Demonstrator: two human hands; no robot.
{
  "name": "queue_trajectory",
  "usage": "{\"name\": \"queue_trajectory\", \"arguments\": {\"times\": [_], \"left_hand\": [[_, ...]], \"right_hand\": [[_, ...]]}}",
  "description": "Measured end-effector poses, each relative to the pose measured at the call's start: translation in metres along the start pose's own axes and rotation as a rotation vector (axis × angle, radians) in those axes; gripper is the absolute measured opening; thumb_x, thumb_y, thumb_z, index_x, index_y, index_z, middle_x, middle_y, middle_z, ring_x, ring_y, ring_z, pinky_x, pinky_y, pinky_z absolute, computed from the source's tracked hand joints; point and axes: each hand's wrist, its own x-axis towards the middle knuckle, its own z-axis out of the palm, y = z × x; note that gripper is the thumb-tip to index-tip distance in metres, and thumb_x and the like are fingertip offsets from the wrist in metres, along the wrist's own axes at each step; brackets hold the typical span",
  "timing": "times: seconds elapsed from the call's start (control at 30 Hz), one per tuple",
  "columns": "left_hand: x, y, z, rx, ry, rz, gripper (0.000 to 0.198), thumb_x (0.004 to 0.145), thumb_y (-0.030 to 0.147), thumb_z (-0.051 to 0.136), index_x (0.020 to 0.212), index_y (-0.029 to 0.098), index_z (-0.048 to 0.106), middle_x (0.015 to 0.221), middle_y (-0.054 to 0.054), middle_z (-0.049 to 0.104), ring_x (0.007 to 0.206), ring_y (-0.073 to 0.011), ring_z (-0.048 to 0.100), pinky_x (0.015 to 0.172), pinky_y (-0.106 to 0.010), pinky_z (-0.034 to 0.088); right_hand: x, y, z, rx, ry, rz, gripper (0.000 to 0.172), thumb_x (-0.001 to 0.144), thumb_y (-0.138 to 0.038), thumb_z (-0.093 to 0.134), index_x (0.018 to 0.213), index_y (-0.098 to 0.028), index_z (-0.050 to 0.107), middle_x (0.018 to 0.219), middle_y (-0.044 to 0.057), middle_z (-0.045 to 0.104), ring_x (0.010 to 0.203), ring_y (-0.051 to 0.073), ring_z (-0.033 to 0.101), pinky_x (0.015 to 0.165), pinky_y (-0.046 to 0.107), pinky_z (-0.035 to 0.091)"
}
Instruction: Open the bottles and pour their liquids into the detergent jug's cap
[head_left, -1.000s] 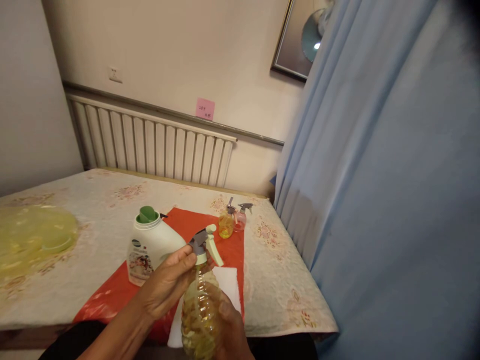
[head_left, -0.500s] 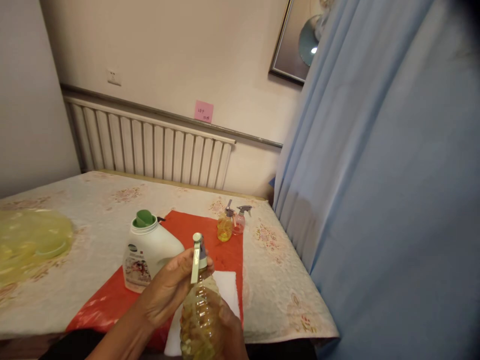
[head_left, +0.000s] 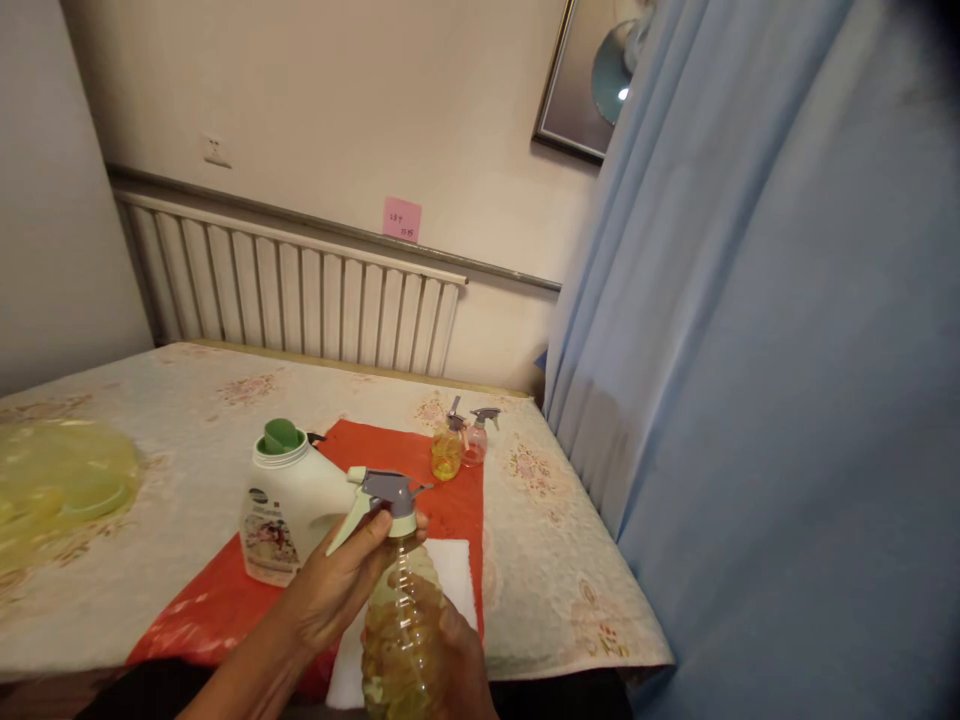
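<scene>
In front of me stands a ribbed, see-through spray bottle (head_left: 401,630) holding yellowish liquid, with a grey and pale green trigger head. My left hand (head_left: 341,580) is closed around the collar of that head, thumb on its near side. Lower down, my right hand (head_left: 461,655) wraps the bottle's body from the right; most of its fingers are behind the bottle. The nozzle and trigger point left. Just left of the bottle is a white detergent jug (head_left: 300,500) with a green cap (head_left: 280,437) set in its mouth.
A red sheet (head_left: 375,440) and a white cloth (head_left: 454,570) lie on the flowered bedcover (head_left: 555,560). Two small spray bottles, one yellow (head_left: 446,458) and one pink (head_left: 474,445), stand behind. A yellow translucent item (head_left: 67,465) lies left; a blue curtain (head_left: 675,350) hangs right.
The trigger head has turned: its nozzle faced me before and now points left. My left hand has turned with it, while my right hand stays on the body.
</scene>
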Motion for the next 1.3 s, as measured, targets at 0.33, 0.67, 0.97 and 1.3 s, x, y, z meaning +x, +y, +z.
{"name": "queue_trajectory", "arguments": {"times": [0.33, 0.67, 0.97, 1.3], "left_hand": [[0.003, -0.001, 0.003, -0.056, -0.014, -0.062, 0.022, 0.071, 0.026, 0.082, 0.088, 0.018, 0.072, 0.089, -0.005, 0.076, 0.091, -0.0245, 0.07, 0.088, -0.037, 0.054], [0.001, -0.003, 0.003, 0.057, -0.011, -0.057, 0.02, 0.084, 0.034, 0.068, 0.095, 0.017, 0.071, 0.095, -0.008, 0.075, 0.093, -0.0246, 0.069, 0.078, -0.031, 0.054], [0.001, -0.006, 0.009, 0.221, 0.049, -0.003, 0.031, 0.08, 0.044, 0.071, 0.094, 0.016, 0.069, 0.091, -0.007, 0.074, 0.071, -0.0179, 0.067, 0.056, -0.024, 0.048], [0.007, -0.003, 0.008, 0.167, 0.053, -0.022, 0.033, 0.076, 0.036, 0.077, 0.101, 0.016, 0.067, 0.092, -0.007, 0.075, 0.085, -0.0205, 0.069, 0.072, -0.026, 0.051]], "right_hand": [[0.003, -0.003, 0.005, 0.048, -0.042, 0.01, 0.059, 0.065, -0.052, 0.076, 0.109, -0.013, 0.067, 0.083, 0.01, 0.067, 0.069, 0.02, 0.062, 0.057, 0.03, 0.051], [0.004, 0.009, -0.011, 0.012, 0.05, 0.002, 0.055, 0.07, -0.052, 0.072, 0.108, -0.013, 0.066, 0.077, 0.008, 0.067, 0.067, 0.02, 0.062, 0.058, 0.031, 0.052], [0.003, 0.006, -0.006, -0.005, 0.031, -0.059, 0.06, 0.07, -0.055, 0.071, 0.113, -0.014, 0.066, 0.082, 0.009, 0.066, 0.07, 0.021, 0.061, 0.059, 0.032, 0.052], [0.005, 0.001, 0.0, -0.037, 0.0, -0.031, 0.059, 0.067, -0.056, 0.074, 0.109, -0.016, 0.066, 0.076, 0.006, 0.064, 0.067, 0.019, 0.06, 0.061, 0.031, 0.051]]}}
